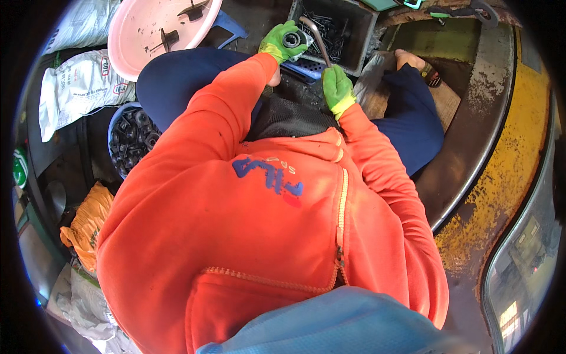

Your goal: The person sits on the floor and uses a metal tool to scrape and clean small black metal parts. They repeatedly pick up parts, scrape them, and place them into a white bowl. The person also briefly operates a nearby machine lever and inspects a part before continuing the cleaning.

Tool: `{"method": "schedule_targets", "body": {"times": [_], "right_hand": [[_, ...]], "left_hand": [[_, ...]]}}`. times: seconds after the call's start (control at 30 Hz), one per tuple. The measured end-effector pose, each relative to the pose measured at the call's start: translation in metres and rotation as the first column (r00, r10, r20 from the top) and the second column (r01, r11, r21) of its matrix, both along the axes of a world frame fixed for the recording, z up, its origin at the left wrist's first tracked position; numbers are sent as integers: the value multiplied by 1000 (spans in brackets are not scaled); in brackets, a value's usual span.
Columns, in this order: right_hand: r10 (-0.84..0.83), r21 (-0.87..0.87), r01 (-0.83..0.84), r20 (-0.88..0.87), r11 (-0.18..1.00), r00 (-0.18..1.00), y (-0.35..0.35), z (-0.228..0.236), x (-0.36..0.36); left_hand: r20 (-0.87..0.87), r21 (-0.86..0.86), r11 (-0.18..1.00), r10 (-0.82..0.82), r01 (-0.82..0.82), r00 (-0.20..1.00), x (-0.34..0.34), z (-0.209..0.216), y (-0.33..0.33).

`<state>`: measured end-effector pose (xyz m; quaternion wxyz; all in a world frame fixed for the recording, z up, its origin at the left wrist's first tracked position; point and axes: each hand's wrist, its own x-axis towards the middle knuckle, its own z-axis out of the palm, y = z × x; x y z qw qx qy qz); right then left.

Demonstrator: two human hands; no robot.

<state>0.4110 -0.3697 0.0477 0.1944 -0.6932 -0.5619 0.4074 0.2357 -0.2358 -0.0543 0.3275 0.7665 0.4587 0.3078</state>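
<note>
Near: R hand (338, 89), green glove, grips lower end of bent metal rod (319, 42); L hand (280, 41), same glove, grasps round metal part (298, 40), just L of rod; beyond: dark grey bin (363, 42) w/ long dark pcs (338, 40); pink basin (138, 32) far L.

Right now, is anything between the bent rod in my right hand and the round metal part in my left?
No separate object visibly stands between the bent rod in your right hand and the round part in your left hand. The dark bin appears beyond them; depth is hard to judge.
</note>
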Motion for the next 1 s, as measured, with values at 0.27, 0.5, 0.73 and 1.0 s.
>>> {"method": "schedule_targets", "body": {"times": [0.27, 0.5, 0.73, 1.0], "right_hand": [[-20, 19, 20, 10, 1000, 1000, -2, 8, 1], [101, -94, -88, 146, 992, 984, -1, 24, 0], [53, -176, -24, 163, 984, 985, 2, 8, -2], [64, -83, -45, 238, 996, 969, 3, 12, 2]], "left_hand": [[23, -84, 996, -41, 43, 999, 0, 2, 1], [36, -206, 977, 53, -45, 998, 1, 17, -3], [-56, -139, 990, 28, -36, 998, 1, 19, -3], [-53, -57, 998, 20, -23, 998, 1, 11, -1]]}}
